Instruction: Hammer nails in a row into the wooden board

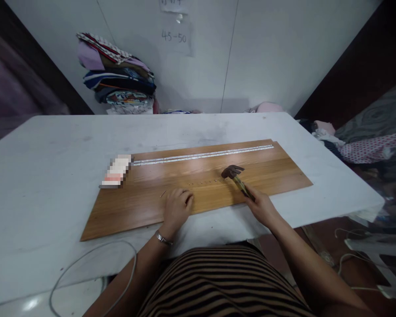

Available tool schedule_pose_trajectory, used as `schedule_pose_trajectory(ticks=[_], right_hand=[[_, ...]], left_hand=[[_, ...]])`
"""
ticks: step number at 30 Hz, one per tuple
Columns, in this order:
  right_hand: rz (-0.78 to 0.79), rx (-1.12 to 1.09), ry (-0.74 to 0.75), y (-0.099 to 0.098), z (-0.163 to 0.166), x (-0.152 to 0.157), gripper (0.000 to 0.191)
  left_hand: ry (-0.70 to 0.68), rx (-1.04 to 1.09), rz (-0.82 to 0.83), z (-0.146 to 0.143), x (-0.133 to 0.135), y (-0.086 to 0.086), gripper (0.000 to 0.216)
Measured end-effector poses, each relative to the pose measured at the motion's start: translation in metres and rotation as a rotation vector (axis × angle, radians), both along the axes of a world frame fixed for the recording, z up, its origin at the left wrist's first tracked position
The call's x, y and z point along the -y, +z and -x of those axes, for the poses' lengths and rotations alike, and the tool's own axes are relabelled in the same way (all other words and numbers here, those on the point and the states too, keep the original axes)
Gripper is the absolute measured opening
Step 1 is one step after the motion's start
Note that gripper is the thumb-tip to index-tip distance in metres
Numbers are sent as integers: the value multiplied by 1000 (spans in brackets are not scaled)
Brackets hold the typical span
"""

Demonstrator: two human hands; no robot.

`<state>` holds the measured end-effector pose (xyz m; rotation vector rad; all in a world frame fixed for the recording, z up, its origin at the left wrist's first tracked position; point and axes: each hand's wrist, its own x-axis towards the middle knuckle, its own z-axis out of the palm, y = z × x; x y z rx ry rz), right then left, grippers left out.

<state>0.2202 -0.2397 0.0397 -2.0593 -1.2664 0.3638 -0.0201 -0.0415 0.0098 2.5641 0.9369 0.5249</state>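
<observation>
Head view: by the table's (46,185) near edge, the right hand (261,208) grips a hammer (230,172); hammering seems in hand. Left hand (178,205) curls; holding, I cannot tell. Next blow needs aim.

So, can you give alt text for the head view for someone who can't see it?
A person's right fingers grip a hammer over a wood-grained board on a white table; the left fingers are curled near a row of small nail-like bits.
</observation>
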Motion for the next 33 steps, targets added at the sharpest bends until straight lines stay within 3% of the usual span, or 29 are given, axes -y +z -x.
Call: schedule_pose_trajectory(ticks=[33], right_hand=[[-7,-8,4,0,1,-1,56]], left_hand=[[1,8,9,0,1,1,18]])
